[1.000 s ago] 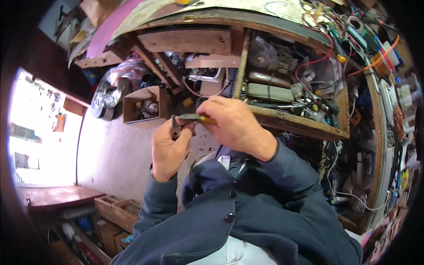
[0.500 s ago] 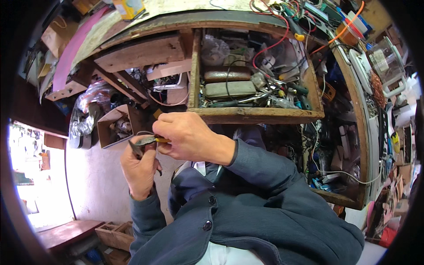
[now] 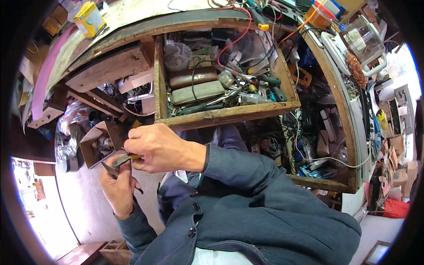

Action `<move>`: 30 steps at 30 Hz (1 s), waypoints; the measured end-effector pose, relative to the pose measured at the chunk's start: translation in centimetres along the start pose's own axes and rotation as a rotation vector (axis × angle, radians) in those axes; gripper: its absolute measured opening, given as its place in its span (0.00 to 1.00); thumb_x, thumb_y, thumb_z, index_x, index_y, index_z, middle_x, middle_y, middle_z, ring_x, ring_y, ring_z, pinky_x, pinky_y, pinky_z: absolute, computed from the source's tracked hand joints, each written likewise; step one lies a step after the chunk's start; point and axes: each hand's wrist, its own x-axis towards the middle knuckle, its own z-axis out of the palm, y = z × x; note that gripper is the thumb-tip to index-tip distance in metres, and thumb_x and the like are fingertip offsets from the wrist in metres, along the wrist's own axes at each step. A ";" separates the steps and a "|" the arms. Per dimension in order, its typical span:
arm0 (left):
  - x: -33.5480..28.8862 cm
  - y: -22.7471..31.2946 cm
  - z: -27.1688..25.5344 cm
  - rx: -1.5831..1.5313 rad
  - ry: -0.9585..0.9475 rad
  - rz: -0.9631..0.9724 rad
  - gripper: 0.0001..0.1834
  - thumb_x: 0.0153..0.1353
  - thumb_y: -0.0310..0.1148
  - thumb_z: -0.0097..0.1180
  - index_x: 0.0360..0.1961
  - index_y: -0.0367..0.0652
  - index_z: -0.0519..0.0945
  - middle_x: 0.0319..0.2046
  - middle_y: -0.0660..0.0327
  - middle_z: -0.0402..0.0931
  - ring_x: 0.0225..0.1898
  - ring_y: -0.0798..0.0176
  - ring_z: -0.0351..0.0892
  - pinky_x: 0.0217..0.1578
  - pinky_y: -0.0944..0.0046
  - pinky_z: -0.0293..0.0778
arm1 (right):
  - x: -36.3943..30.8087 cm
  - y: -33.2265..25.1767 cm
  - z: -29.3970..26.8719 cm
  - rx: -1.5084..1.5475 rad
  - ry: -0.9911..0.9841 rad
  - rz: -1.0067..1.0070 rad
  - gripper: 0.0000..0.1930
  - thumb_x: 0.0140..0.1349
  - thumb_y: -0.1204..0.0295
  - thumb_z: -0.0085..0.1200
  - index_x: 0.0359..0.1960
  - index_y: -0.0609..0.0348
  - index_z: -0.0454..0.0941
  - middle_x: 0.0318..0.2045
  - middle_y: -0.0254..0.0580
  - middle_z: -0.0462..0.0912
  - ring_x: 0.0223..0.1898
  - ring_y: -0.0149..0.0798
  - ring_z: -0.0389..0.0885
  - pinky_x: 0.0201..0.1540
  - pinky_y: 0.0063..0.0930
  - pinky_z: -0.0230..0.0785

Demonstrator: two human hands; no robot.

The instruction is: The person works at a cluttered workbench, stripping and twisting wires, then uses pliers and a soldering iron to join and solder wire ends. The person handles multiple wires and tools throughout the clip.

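My right hand (image 3: 163, 148) is closed in a pinch on a thin tool with a yellow handle (image 3: 136, 156). The tool points left toward a small grey-green piece (image 3: 120, 161) at the fingertips of my left hand (image 3: 117, 190). My left fingers are curled around a dark, pointed metal thing (image 3: 109, 170); its tip sticks out at the far left, and a dark curved end shows below the fingers. Its kind cannot be made out. Both hands are close together, left of the open drawer, and the right fingers partly cover the spot where the tool meets the piece.
An open wooden drawer (image 3: 229, 114) full of tools, cases and bags juts from the workbench (image 3: 145, 27). A cardboard box (image 3: 90, 145) holds small parts behind my left hand. At right, an open compartment (image 3: 353, 132) holds cables and clutter. A yellow box (image 3: 89, 20) stands on the bench.
The whole view has shifted, so bench, drawer and hands all sit further left in the picture. Both hands stay together with the same things in them.
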 end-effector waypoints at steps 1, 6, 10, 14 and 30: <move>0.0 0.0 -0.1 -0.014 -0.009 -0.007 0.10 0.73 0.27 0.58 0.50 0.33 0.81 0.27 0.64 0.78 0.15 0.78 0.67 0.16 0.75 0.67 | 0.0 0.0 -0.1 0.008 0.000 0.001 0.12 0.47 0.72 0.67 0.25 0.58 0.73 0.25 0.43 0.73 0.28 0.51 0.79 0.28 0.43 0.72; 0.3 -0.4 -0.2 -0.063 -0.026 -0.013 0.11 0.74 0.28 0.56 0.50 0.32 0.81 0.26 0.65 0.75 0.13 0.79 0.64 0.15 0.75 0.67 | -0.1 0.1 -0.5 0.081 -0.033 0.093 0.12 0.50 0.70 0.66 0.25 0.61 0.74 0.26 0.47 0.75 0.28 0.55 0.79 0.28 0.46 0.72; 0.3 -0.2 1.0 -0.027 0.063 -0.017 0.07 0.73 0.28 0.56 0.45 0.33 0.80 0.20 0.67 0.72 0.11 0.79 0.60 0.12 0.74 0.65 | -0.1 0.2 -0.6 0.084 -0.102 0.110 0.11 0.54 0.71 0.64 0.29 0.63 0.74 0.27 0.50 0.76 0.29 0.58 0.79 0.31 0.48 0.72; 0.3 -0.6 0.0 -0.020 0.008 -0.026 0.10 0.73 0.29 0.58 0.50 0.34 0.81 0.25 0.67 0.73 0.13 0.78 0.63 0.14 0.74 0.66 | -0.1 0.6 -0.9 0.136 -0.159 0.087 0.09 0.56 0.73 0.62 0.31 0.63 0.74 0.28 0.51 0.76 0.32 0.60 0.80 0.33 0.49 0.72; -0.5 0.5 -1.1 0.042 0.027 -0.016 0.12 0.74 0.32 0.59 0.46 0.31 0.82 0.20 0.69 0.69 0.12 0.79 0.60 0.13 0.73 0.65 | 0.0 0.6 0.4 0.261 -0.108 0.038 0.10 0.55 0.76 0.64 0.31 0.63 0.72 0.28 0.51 0.75 0.33 0.60 0.79 0.34 0.47 0.70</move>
